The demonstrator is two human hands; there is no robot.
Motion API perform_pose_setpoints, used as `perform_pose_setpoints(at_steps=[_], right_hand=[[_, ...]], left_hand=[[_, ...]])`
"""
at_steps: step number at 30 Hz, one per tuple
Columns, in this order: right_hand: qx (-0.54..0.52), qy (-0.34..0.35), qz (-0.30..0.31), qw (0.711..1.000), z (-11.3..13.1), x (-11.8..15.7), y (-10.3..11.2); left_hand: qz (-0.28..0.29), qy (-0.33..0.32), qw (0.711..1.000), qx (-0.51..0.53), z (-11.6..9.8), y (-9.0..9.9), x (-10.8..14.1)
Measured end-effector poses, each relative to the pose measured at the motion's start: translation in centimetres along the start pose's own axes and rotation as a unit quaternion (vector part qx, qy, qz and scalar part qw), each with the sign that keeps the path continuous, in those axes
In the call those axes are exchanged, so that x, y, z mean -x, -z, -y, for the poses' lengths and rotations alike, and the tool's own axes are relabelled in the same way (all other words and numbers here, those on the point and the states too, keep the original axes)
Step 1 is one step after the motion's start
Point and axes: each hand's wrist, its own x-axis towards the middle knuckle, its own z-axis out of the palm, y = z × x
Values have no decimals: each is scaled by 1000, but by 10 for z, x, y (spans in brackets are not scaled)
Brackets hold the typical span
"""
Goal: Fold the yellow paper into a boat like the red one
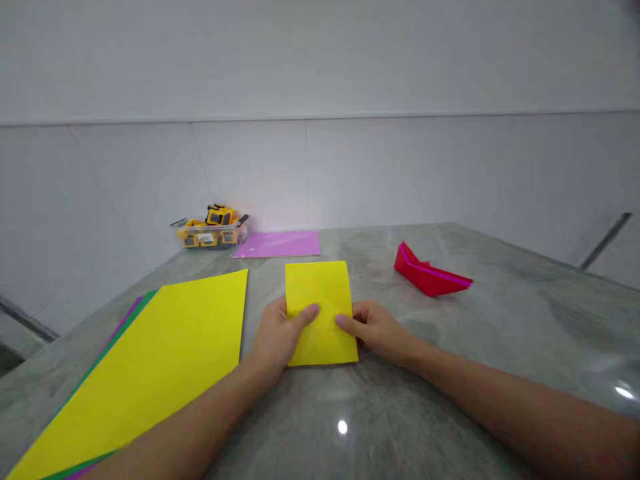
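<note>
A folded sheet of yellow paper point(319, 287) is held up in the middle of the view, its lower edge nearest me. My left hand point(283, 333) grips its left edge, thumb flat on the front and fingers hidden behind. On the opposite edge my right hand point(373, 327) pinches the paper, thumb in front. A faint crease crosses the sheet near the right thumb. To the right lies a red folded paper boat point(430, 272) with a purple stripe along its edge, touched by neither hand.
Large yellow, green and purple sheets point(185, 347) lie stacked at the left, under my left forearm. Farther back, a clear plastic box point(213, 235) of yellow toy vehicles stands beside a flat pinkish-purple sheet point(280, 244). The grey marbled table point(400, 413) meets a white wall.
</note>
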Motion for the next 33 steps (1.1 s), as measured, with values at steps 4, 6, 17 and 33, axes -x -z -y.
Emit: perform_pose_setpoints(at_steps=[4,6,17,33], right_hand=[[12,-21,8,1000,0,1,0],[25,-25,12,999,2,2,-1],[-29,0,17,999,6,6,-2],[-84,-42,-64,993,15,8,1]], left_hand=[[20,-6,1000,-9,-5,-1,6],[26,-9,1000,5,-6,-3,7],[52,28,996,61,-4,-7,6],[91,20,992,84,0,-5,3]])
